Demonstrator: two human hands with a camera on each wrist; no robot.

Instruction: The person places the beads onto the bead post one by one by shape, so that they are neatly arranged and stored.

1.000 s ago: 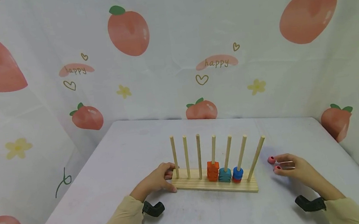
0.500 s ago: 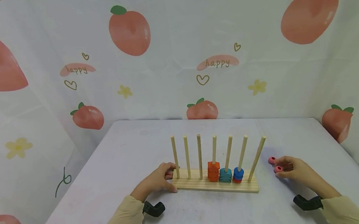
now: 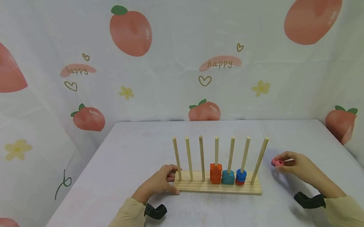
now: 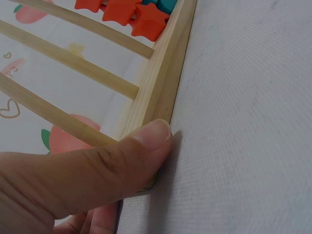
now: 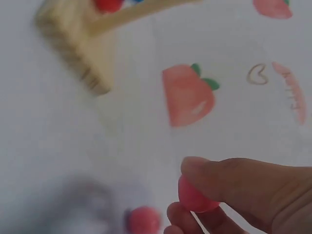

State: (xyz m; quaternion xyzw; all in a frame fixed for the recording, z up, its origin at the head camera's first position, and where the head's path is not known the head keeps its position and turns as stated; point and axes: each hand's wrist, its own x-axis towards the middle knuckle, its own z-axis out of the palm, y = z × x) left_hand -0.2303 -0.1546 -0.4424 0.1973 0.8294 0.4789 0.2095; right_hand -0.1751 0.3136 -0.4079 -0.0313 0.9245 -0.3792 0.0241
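My left hand (image 3: 157,182) grips the left end of a wooden peg stand (image 3: 218,188), thumb at the front edge and fingers behind it. In the left wrist view, the thumb (image 4: 141,146) presses on the corner of the base. My right hand (image 3: 299,167) pinches a round pink bead (image 5: 195,197) between thumb and fingers, to the right of the stand. Another pink bead (image 5: 145,220) lies on the table below it; in the head view the two overlap. Orange star-shaped pieces (image 3: 216,173), teal pieces (image 3: 228,177) and blue and red pieces (image 3: 241,176) sit on three neighbouring pegs.
Several tall pegs rise from the base, the rightmost peg (image 3: 260,160) leaning toward the right hand. The white table (image 3: 193,219) ends at a hanging cloth (image 3: 171,74) printed with fruit, behind and at both sides.
The right hand has closed on the nearer pink bead and brought it up from its spot, so it now overlaps the other bead in the head view. The left hand has stayed put.
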